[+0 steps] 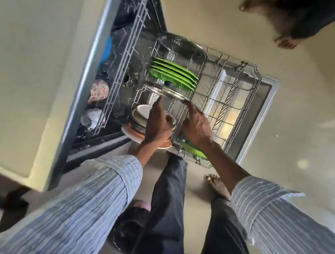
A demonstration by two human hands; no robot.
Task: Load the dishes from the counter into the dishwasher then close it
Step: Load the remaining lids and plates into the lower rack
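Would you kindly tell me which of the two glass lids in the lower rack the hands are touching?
The nearer glass lid with the black knob, beside the green plates; the far glass lid stands untouched.
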